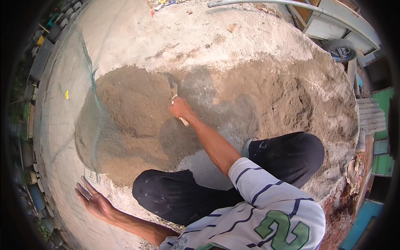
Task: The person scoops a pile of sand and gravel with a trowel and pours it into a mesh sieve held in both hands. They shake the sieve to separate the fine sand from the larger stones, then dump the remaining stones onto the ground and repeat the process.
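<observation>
In the head view, a person crouches on pale, dusty ground [125, 37], and the right hand [180, 109] is clamped around the pale handle of a small trowel with a grey metal blade [174, 86]. The trowel stands at the right side of a broad heap of brown, fine-grained sand [129, 89], its blade pointing away from the person and its tip at the sand, though how deep it reaches cannot be told. The left hand [96, 204] is at the lower left, palm turned up, its fingers apart and holding nothing. It is near the lower end of a green wire mesh sheet [95, 125], and whether the fingertips touch the mesh cannot be told. The mesh curves along the left side of the sand heap, partly in front of it, and bears a small yellow tag [67, 95]. A thinner grey patch of powdery material [233, 116] lies right of the trowel, with a rougher spread of brown sand [287, 100] beyond it. The person's knees, in dark trousers [287, 158] with pale specks, are bent on either side of the right forearm. At the upper right are a long, curved grey metal pipe [266, 2] and a black-tyred wheel [339, 50], with a grey corrugated sheet [372, 116] lower down.
</observation>
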Tool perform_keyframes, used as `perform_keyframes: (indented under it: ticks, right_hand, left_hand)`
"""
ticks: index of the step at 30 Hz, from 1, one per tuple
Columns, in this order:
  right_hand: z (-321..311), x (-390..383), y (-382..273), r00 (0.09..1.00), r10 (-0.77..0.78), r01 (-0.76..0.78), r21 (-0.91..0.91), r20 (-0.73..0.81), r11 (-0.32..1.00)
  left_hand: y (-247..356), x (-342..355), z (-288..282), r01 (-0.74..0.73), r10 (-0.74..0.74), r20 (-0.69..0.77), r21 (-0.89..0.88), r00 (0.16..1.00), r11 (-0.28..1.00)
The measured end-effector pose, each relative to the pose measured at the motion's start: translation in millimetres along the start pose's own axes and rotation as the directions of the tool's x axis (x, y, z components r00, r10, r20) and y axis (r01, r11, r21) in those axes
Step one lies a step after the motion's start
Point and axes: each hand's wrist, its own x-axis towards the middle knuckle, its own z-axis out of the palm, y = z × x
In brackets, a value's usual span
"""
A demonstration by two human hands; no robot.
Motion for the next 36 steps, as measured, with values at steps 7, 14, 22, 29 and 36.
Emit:
perform_keyframes:
  ticks: [7,14,22,29,36]
  right_hand:
    - [-11.1,-113.2,74.1,0.827,0.44,-0.137,0.633,-0.35,0.762]
    - [47.1,-202.7,139.0,0.783,0.606,-0.264,0.806,-0.141,0.529]
    - [89.0,-133.2,-18.3,0.987,0.051,0.001,0.319,-0.153,0.948]
    - [39.1,-94.8,-161.9,0.972,-0.1,0.007,0.404,0.21,0.915]
    - [-133.0,-36.1,-43.0,0.87,-0.104,0.242,-0.234,0.482,0.942]
  left_hand:
    - [-22.7,5.2,18.4,-0.012,0.014,-0.029,0.07,0.999,0.997]
    - [-57.8,14.6,18.6,0.087,-0.087,0.01,-0.075,0.996,0.993]
    - [-38.3,9.3,19.8,0.075,-0.075,0.008,-0.047,0.997,0.996]
    - [5.9,-0.1,24.1,-0.06,0.056,0.05,0.078,0.997,0.995]
    - [20.0,-5.6,17.5,-0.07,0.068,0.017,0.161,0.998,0.985]
